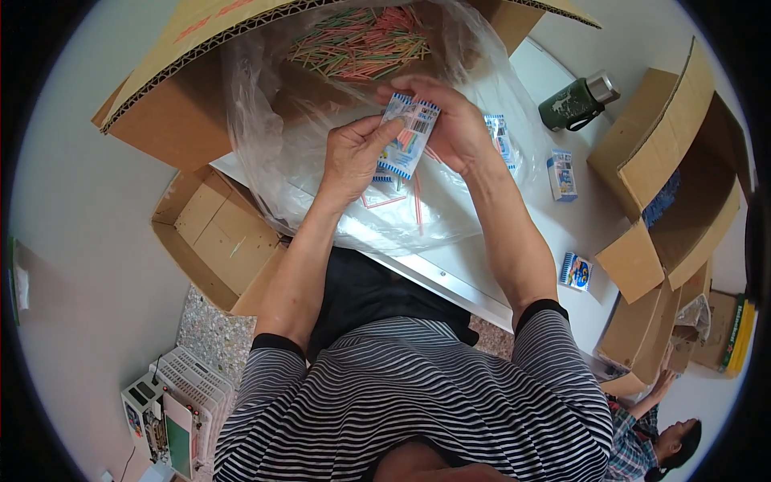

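My left hand [353, 153] pinches a small blue-and-white printed packet [418, 128], its thumb lying across the front. Pink sticks show through a see-through part of it. Against the packet's right edge curves my right hand [454, 120], its fingers partly hidden behind the top. Below them, several thin pink sticks [418, 201] lie loose on a clear plastic sheet [369, 229]. More blue-and-white packets [499, 136] rest by my right wrist. Beyond my hands, a heap of thin pink, green and yellow sticks [361, 44] sits inside the plastic.
A large cardboard box [169, 120] stands at the back, a smaller open one [217, 233] at left. On the right of the white table are a green flask [574, 104], packets [562, 177] and an open carton [642, 153]. Another person [642, 434] is at lower right.
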### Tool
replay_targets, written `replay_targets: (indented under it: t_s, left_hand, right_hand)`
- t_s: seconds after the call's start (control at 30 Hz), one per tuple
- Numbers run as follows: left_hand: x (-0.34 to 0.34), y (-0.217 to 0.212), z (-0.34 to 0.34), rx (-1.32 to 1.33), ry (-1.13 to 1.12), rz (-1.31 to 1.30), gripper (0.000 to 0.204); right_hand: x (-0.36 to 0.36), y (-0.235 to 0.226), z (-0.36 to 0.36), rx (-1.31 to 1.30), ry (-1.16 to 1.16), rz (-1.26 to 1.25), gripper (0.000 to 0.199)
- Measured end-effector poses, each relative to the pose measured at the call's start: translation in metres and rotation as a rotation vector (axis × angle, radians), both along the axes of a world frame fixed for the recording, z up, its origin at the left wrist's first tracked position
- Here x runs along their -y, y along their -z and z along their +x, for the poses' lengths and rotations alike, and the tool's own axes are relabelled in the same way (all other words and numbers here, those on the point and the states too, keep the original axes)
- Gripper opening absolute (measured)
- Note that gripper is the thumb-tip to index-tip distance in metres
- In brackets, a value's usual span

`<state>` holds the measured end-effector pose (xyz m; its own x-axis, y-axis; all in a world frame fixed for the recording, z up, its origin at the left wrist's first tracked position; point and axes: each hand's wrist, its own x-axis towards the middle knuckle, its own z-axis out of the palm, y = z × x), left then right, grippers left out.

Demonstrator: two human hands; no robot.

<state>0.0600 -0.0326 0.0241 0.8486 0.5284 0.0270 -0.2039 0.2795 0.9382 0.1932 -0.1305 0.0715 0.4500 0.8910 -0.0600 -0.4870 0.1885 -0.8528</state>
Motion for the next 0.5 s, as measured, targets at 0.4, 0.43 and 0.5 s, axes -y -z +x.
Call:
replay_targets:
  t_s: [0.4, 0.43, 0.5]
  left_hand:
    - [0.007, -0.008, -0.002, 0.014, -0.194, 0.094, 0.026]
    - [0.003, -0.010, -0.010, -0.192, -0.305, 0.431, 0.031]
    - [-0.006, -0.019, -0.027, -0.402, -0.414, 0.769, 0.038]
  right_hand:
    - [0.040, 0.000, -0.014, 0.526, 0.173, -0.253, 0.030]
    - [0.050, -0.001, -0.005, 0.590, 0.200, -0.305, 0.027]
    - [0.071, -0.013, 0.014, 0.666, 0.213, -0.430, 0.025]
